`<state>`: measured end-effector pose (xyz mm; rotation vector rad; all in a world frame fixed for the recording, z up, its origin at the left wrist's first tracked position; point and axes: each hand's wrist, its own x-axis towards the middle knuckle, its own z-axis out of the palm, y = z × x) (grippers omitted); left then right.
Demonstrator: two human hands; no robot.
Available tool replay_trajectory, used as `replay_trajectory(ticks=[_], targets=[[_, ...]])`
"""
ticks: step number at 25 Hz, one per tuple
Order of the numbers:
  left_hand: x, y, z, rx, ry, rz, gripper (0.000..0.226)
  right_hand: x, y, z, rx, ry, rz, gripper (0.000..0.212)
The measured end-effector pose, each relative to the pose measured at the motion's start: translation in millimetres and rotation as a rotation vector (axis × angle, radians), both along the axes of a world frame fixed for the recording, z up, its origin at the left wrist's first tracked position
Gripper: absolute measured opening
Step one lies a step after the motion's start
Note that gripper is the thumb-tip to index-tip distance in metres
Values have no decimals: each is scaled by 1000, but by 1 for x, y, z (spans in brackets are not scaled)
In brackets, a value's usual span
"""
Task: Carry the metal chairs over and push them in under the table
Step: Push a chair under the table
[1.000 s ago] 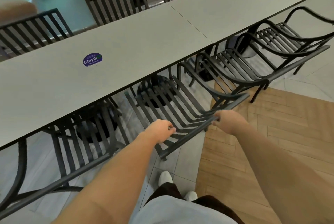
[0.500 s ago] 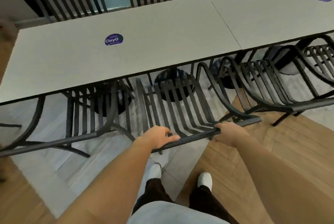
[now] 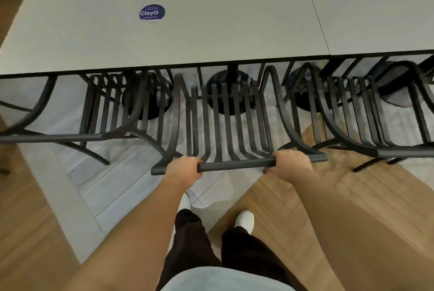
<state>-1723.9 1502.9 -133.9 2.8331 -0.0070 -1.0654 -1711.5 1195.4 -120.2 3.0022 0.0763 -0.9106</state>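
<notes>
A black slatted metal chair [image 3: 225, 121] stands in front of me, its seat front reaching under the near edge of the grey table [image 3: 187, 32]. My left hand [image 3: 182, 168] grips the left part of the chair's top back rail [image 3: 234, 165]. My right hand [image 3: 291, 162] grips the same rail near its right end. The chair's front legs are hidden beneath the tabletop.
Matching chairs stand close on the left [image 3: 112, 112] and right [image 3: 366, 112], both partly under the table. Round black table bases [image 3: 229, 95] sit on the floor beneath. A purple round sticker [image 3: 152, 12] is on the tabletop. My feet [image 3: 244, 220] stand where tile meets wood floor.
The chair has swung round to face the table squarely and moved in between its neighbours, its seat now under the table edge. Both hands kept their grip on the back rail.
</notes>
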Motion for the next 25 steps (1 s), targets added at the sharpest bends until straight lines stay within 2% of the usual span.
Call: replay_trajectory(ticks=[4, 11, 25], targets=[[-1, -11, -3, 62, -1, 35, 28, -3, 2, -1, -10, -40, -35, 35], [14, -14, -5, 171, -60, -34, 48, 5, -3, -8, -58, -62, 2, 35], [109, -31, -1, 184, -81, -132, 44, 97, -23, -21, -127, -78, 25, 31]])
